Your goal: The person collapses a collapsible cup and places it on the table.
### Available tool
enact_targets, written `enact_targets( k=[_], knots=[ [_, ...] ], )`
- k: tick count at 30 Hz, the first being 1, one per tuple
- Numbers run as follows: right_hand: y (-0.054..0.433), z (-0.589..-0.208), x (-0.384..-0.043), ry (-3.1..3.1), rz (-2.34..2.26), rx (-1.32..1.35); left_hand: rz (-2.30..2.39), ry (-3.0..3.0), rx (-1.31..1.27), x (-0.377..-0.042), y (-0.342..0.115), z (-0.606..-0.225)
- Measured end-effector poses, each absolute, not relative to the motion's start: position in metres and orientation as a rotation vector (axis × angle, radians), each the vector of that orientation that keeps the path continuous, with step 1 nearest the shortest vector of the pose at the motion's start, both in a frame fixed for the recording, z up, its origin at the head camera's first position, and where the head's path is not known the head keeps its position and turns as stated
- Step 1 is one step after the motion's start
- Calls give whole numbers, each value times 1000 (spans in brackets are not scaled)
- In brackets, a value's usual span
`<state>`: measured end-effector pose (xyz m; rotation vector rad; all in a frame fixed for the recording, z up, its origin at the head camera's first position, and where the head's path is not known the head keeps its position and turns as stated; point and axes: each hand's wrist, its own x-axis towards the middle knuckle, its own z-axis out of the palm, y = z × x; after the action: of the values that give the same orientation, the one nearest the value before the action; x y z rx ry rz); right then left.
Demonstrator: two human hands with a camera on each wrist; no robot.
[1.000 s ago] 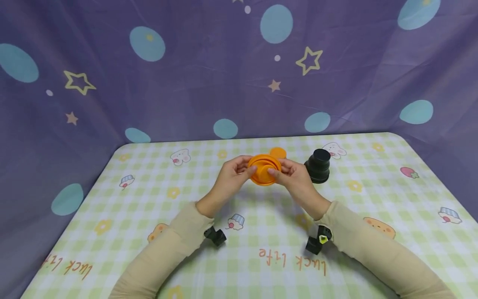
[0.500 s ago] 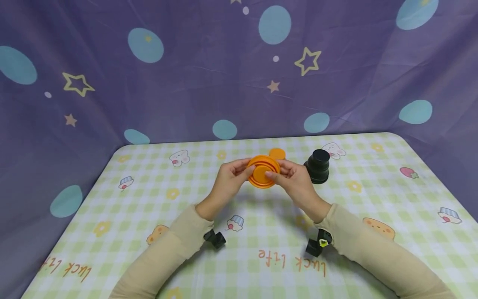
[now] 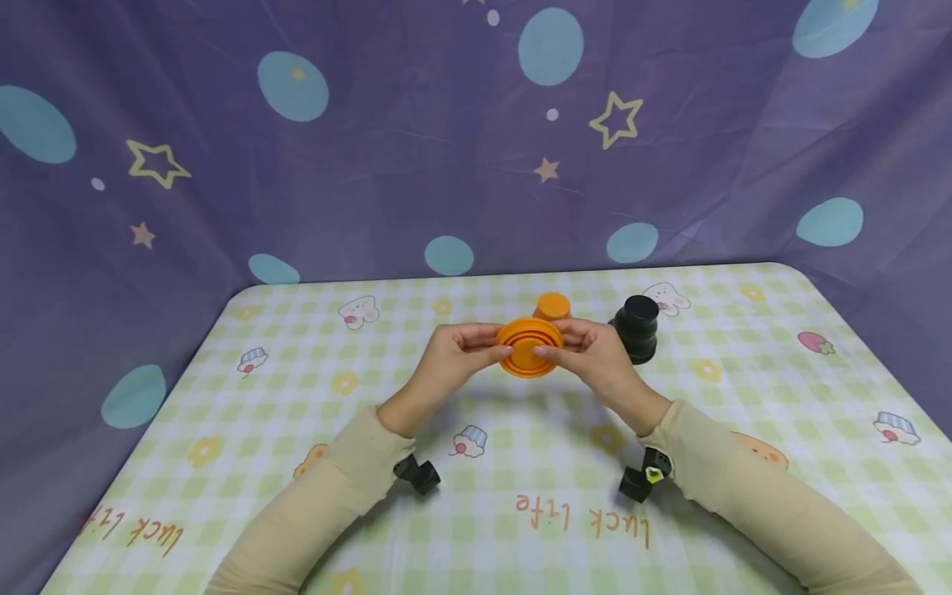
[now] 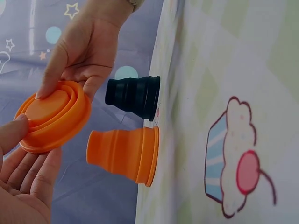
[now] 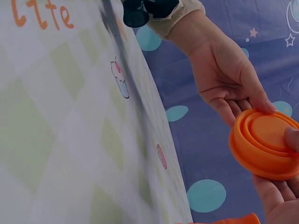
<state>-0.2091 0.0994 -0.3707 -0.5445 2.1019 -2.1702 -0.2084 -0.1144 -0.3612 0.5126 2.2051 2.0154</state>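
Note:
An orange collapsible cup (image 3: 530, 349), folded into flat rings, is held above the table between both hands. My left hand (image 3: 463, 357) pinches its left side, thumb on the inner disc and fingers under the rim. From the right, my right hand (image 3: 595, 357) grips it the same way, its thumb (image 5: 292, 137) pressing on the disc. A second orange collapsible cup (image 4: 122, 156) stands extended and upside down behind the held one, partly hidden by it in the head view. Beside it on the right, a black collapsible cup (image 3: 640, 329) also stands upside down, extended.
A green-and-white checked cloth with cartoon prints covers the table (image 3: 297, 413). A purple curtain (image 3: 372, 165) with stars and blue ovals rises behind the table's far edge. Small dark wrist cameras (image 3: 418, 473) hang beneath both sleeves.
The held orange cup has come down slightly, and its disc, tilted earlier, now sits evenly within the rings. Both wrists have spread a little outward; the two standing cups remain in place.

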Motion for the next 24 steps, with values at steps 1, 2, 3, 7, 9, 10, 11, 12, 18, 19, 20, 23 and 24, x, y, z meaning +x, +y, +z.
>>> enact_targets(
  k=[1,2,3,7,9,10,11,12,18,19,20,23,24],
  knots=[
    [100,-371,-209,2101,-2160,-538,2013,2206,509,-208,-115,-361],
    [101,-371,-209,2101,-2149,-533,2011,2203,508,-208,-115,-361],
    [102,-371,-209,2103,-2136,-529,2009,2200,507,-208,-116,-361],
    [104,-372,-209,2106,-2102,-522,2003,2212,501,-206,-118,-361],
    [104,-372,-209,2109,-2097,-527,1997,2223,510,-206,-119,-360],
    [104,-372,-209,2110,-2097,-530,1996,2231,517,-206,-120,-360],
    [104,-371,-209,2106,-2097,-533,1993,2239,527,-206,-120,-360],
    [104,-371,-209,2104,-2093,-536,1991,2247,540,-205,-121,-359],
    [106,-365,-210,2103,-2005,-550,1981,2276,607,-205,-125,-359],
    [106,-364,-211,2101,-1982,-552,1979,2277,617,-205,-125,-359],
    [107,-363,-212,2096,-1957,-558,1976,2280,627,-205,-126,-360],
    [107,-361,-213,2071,-1878,-570,1976,2285,654,-204,-126,-360],
    [106,-361,-214,2065,-1851,-569,1976,2291,665,-203,-126,-360]
  ],
)
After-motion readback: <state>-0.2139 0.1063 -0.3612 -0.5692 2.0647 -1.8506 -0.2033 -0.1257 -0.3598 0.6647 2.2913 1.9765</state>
